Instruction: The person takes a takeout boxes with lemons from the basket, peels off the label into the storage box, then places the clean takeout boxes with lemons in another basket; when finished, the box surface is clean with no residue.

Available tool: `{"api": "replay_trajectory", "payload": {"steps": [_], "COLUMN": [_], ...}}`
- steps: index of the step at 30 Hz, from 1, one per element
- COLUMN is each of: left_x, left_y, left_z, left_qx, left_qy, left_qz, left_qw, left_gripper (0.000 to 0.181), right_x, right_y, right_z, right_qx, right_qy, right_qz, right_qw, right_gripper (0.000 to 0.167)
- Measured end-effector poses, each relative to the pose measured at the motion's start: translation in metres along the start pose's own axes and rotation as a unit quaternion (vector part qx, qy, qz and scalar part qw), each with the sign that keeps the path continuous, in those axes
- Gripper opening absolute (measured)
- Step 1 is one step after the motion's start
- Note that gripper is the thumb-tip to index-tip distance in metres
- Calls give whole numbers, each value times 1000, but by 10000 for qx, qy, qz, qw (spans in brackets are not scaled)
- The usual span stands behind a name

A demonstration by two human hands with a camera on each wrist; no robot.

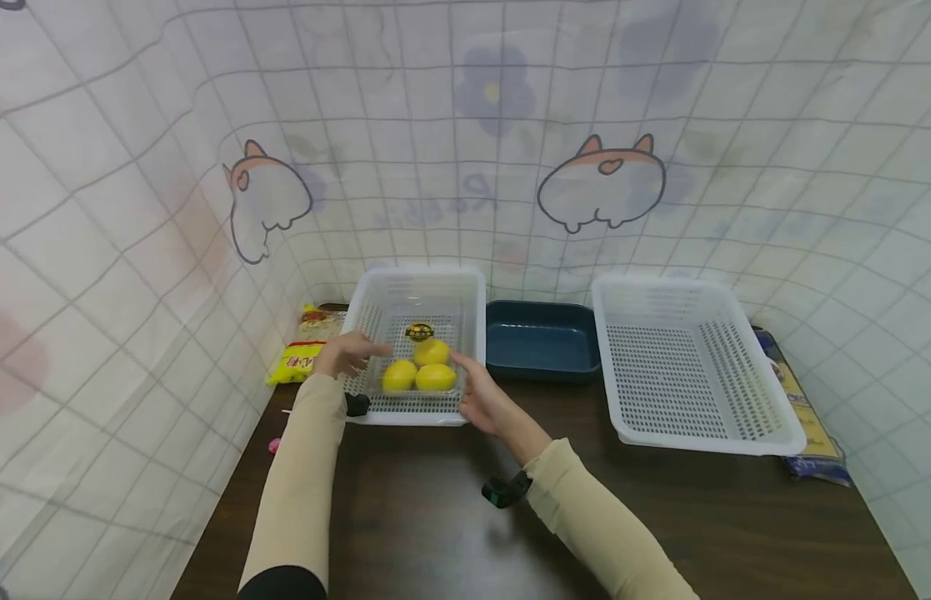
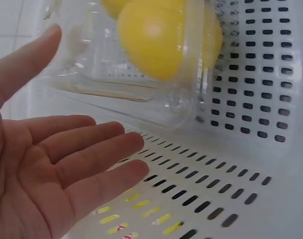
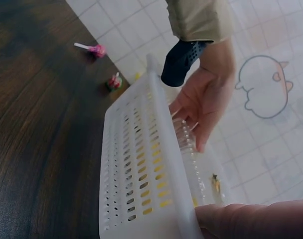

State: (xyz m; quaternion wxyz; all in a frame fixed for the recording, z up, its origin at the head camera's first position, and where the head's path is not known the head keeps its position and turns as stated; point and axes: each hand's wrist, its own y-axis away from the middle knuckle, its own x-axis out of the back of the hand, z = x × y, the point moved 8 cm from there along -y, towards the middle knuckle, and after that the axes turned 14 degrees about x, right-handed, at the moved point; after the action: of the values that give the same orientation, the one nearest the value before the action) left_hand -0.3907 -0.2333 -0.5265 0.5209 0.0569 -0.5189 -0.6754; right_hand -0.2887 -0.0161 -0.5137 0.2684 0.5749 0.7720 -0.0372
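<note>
A clear plastic box (image 1: 405,313) with a dark and gold sticker stands in the left white basket (image 1: 476,321). Three yellow lemons (image 1: 436,377) show through it. My left hand (image 1: 348,353) is over the basket's left side; in the left wrist view its fingers (image 2: 99,154) are straight, beside the box, and hold nothing. At the basket's right rim is my right hand (image 1: 489,404), its fingers extended toward the box's right side. The right wrist view shows only part of it, one finger (image 3: 251,216) straight by the rim; whether it touches the box is unclear.
A dark blue dish (image 1: 543,340) sits between the left basket and another white basket (image 1: 671,379). Yellow snack packets (image 1: 296,362) lie at the far left. A blue and yellow bag (image 1: 806,417) is at the right. Lollipops (image 3: 97,50) lie near the table's left edge.
</note>
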Motion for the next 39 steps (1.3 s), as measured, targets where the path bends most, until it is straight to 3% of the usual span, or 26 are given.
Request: {"api": "replay_trajectory", "payload": {"steps": [8, 16, 24, 39], "left_x": [-5, -4, -5, 3], "left_y": [-1, -5, -3, 17], "left_z": [1, 4, 4, 12], "left_qx": [-158, -98, -193, -593], "left_qy": [44, 121, 32, -171], "left_qz": [-63, -79, 57, 330], "left_qw": [9998, 9998, 9998, 9975], "left_gripper": [63, 74, 72, 72], "right_x": [-1, 1, 3, -1], "right_y": [-7, -9, -8, 0], "right_z": [4, 4, 7, 1], "right_qx": [-11, 53, 115, 212], "right_qy": [-105, -199, -298, -329], "right_qz": [135, 339, 442, 284], "right_qw": [9999, 9992, 9985, 9988], "right_gripper": [90, 91, 96, 100]}}
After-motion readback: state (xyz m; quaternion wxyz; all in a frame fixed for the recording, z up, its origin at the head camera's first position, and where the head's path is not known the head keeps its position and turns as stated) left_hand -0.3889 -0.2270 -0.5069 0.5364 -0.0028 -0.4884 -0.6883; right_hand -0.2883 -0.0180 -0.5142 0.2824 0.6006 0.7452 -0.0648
